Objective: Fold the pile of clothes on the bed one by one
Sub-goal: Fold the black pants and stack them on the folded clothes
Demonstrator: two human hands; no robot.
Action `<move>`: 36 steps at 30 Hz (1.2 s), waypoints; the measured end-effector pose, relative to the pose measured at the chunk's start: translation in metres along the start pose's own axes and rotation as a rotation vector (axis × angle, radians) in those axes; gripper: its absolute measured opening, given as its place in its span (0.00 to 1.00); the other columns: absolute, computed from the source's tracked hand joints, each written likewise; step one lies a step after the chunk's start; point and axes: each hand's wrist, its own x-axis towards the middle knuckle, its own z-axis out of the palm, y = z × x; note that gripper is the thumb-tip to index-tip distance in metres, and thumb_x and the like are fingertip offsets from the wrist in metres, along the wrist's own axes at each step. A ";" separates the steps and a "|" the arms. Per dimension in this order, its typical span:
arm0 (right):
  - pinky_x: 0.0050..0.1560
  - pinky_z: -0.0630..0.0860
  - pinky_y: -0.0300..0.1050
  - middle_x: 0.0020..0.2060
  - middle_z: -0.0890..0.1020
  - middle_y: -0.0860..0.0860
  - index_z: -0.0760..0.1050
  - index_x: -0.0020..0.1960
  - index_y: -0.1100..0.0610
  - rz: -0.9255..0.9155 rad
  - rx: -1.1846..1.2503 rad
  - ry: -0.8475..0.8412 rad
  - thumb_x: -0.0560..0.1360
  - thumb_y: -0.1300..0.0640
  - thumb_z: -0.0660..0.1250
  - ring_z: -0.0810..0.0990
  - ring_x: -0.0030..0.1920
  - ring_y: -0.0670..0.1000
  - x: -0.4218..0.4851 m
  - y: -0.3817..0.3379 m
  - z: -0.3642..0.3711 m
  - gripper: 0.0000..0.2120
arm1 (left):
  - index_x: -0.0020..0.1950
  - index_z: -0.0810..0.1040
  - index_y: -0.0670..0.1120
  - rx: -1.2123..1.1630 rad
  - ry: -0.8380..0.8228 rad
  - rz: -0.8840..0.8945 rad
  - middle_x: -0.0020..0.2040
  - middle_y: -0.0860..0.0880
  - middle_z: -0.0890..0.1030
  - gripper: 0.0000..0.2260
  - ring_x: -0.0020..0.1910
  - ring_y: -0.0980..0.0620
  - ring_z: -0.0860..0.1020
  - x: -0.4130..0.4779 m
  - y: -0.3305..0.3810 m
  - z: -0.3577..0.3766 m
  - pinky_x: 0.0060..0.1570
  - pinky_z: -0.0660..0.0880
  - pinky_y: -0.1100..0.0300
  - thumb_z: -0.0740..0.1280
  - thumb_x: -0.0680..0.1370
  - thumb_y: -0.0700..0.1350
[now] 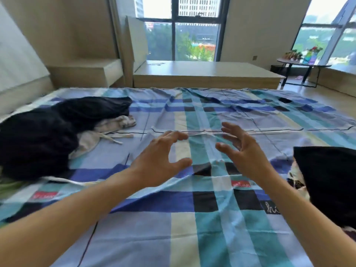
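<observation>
Pile of crumpled black and cream fabric clothes [48,132]: on the left side of the bed, on the blue-teal checked cotton sheet [212,237]. It's a low heap with its long axis running diagonally from the near-left edge toward far-centre.

- Black garments sit on top, and a cream garment with drawstrings [115,124] pokes out on the side facing the hands. Can't tell how many pieces are in it, the black swallows the detail.
- Left hand [158,160] and right hand [244,151] hover over mid-bed, palms facing each other. Fingers are spread and lightly bent, holding nothing.
- The pile is left of both hands and apart from them. The left hand is nearer, and the cream edge looks like its closest grab.
- A flat black cloth item [327,180] lies at the right edge, possibly a folded garment.
</observation>
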 end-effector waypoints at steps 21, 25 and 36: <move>0.57 0.74 0.31 0.67 0.76 0.37 0.68 0.72 0.42 -0.059 0.063 -0.216 0.71 0.36 0.70 0.76 0.65 0.36 -0.012 0.019 0.146 0.32 | 0.68 0.75 0.48 0.237 0.045 -0.373 0.70 0.49 0.69 0.23 0.73 0.49 0.64 -0.065 -0.187 -0.079 0.71 0.61 0.58 0.72 0.76 0.54; 0.60 0.72 0.30 0.66 0.77 0.37 0.70 0.70 0.39 -0.057 0.088 -0.226 0.68 0.41 0.72 0.77 0.64 0.38 -0.015 0.025 0.146 0.31 | 0.70 0.74 0.48 0.443 0.299 -0.542 0.76 0.41 0.61 0.27 0.76 0.40 0.56 -0.055 -0.234 -0.100 0.73 0.60 0.47 0.73 0.74 0.54; 0.60 0.74 0.31 0.64 0.77 0.38 0.69 0.68 0.30 -0.084 0.069 -0.262 0.67 0.48 0.74 0.81 0.59 0.39 -0.022 0.020 0.144 0.32 | 0.74 0.68 0.55 0.417 0.340 -1.092 0.81 0.42 0.42 0.29 0.75 0.32 0.58 -0.078 -0.314 -0.112 0.64 0.71 0.40 0.73 0.75 0.48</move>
